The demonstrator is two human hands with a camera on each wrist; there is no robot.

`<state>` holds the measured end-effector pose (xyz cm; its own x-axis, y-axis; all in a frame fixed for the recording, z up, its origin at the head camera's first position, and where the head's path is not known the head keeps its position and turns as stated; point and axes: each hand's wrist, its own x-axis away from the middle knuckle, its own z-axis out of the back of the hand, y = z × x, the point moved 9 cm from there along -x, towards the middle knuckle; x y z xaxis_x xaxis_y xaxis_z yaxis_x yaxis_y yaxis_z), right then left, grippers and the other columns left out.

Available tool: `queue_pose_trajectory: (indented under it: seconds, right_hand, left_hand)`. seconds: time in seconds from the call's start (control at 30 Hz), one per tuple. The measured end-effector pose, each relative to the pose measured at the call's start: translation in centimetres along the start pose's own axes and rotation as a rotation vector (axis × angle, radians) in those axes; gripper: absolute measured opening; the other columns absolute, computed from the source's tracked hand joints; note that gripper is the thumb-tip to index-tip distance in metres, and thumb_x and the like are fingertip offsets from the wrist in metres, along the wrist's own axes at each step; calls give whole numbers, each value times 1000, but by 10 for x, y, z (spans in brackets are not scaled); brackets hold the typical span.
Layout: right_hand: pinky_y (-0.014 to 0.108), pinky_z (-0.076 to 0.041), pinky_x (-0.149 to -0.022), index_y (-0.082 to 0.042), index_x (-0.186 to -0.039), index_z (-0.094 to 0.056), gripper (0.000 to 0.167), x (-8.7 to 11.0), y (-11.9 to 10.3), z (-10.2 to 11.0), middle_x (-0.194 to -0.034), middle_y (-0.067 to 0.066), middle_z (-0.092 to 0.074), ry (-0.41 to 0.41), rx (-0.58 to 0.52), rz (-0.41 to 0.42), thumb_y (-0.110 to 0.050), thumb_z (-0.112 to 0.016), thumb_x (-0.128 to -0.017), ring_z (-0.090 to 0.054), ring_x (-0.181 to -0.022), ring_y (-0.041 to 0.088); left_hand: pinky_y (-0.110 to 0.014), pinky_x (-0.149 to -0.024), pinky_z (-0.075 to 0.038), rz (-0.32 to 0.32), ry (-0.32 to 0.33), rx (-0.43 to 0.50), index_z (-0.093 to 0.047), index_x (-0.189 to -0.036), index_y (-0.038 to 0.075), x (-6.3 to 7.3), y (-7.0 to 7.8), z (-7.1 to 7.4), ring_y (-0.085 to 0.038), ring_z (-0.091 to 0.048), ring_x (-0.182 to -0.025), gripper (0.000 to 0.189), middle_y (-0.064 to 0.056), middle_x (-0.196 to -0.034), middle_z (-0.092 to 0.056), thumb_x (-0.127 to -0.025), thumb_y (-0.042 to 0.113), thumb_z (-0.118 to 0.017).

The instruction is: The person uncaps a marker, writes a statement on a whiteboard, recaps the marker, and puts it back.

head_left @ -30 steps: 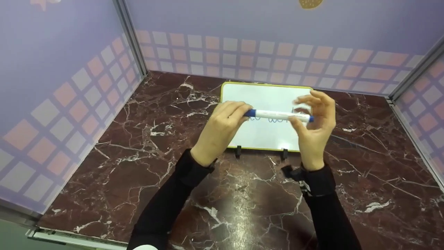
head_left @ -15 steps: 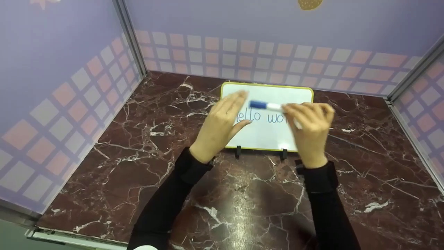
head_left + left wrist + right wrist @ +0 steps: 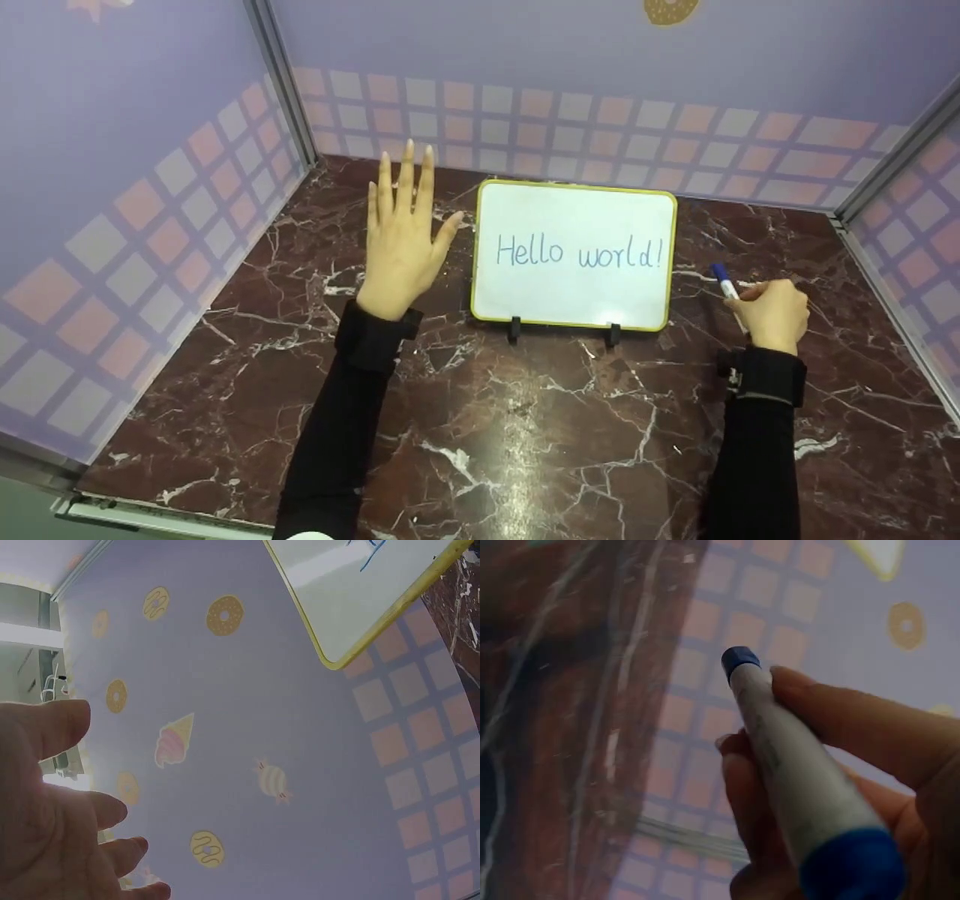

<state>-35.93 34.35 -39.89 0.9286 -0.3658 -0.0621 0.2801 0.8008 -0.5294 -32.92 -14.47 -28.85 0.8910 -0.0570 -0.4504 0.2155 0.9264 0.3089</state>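
In the head view a yellow-framed whiteboard (image 3: 574, 292) stands on small black feet, with "Hello world!" written on it in blue. To its right, my right hand (image 3: 776, 315) pinches a white marker (image 3: 729, 289) with a blue cap. The right wrist view shows thumb and fingers around the marker (image 3: 787, 757), its blue ends both visible. Left of the board my left hand (image 3: 401, 251) is raised with fingers spread and holds nothing. In the left wrist view that hand (image 3: 60, 802) is away from the whiteboard (image 3: 360, 600).
Under everything lies a dark red marbled tabletop (image 3: 247, 405). Purple panels with pink and white squares, such as the back wall (image 3: 487, 45) and left wall (image 3: 112, 150), close it in. A metal post (image 3: 285, 82) stands at the back left corner.
Both hands have moved apart from in front of the board. The left hand let go of the marker and went left; the right hand carried it right and down. The whole writing now shows.
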Motion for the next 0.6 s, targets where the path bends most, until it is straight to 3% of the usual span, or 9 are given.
queue_pose_trajectory:
  seconds: [0.2,0.3,0.43,0.53,0.6]
  right_hand:
    - [64,-52,-88,11,-108,-68,41,-11,18,-26,-124,40,-55,-133,60,-48,-23,-72,-86,-52,-112,58]
    - [64,-53,-86,14,-102,-67,42,-15,17,-39,-121,43,-55,-157,83,-50,-23,-75,-83,-53,-111,59]
    - [63,-53,-88,19,-108,-62,53,-18,16,-53,-120,46,-53,-181,122,-38,-23,-79,-80,-54,-110,60]
    - [63,-53,-89,21,-113,-59,60,-19,18,-58,-120,46,-53,-195,139,-30,-24,-80,-80,-54,-110,59]
    - [62,-54,-86,19,-108,-62,57,-18,20,-58,-115,43,-58,-206,136,-32,-28,-80,-81,-58,-107,57]
  left_hand:
    - [-51,-126,9,30,-89,-10,3,-161,18,1,-7,-10,-32,12,-154,77,-7,-167,9,-103,53,-36]
    - [-52,-126,10,49,-120,-22,3,-161,19,2,-11,-13,-31,12,-154,77,-6,-167,10,-104,54,-35]
    - [-53,-126,10,54,-134,-17,1,-161,18,3,-12,-15,-32,11,-154,77,-8,-167,8,-103,54,-36]
    - [-53,-126,9,58,-139,-17,-1,-161,17,3,-13,-16,-33,10,-154,77,-8,-168,7,-103,54,-36]
    - [-53,-126,9,61,-146,-20,0,-161,18,3,-13,-17,-33,11,-154,77,-8,-168,8,-103,55,-35]
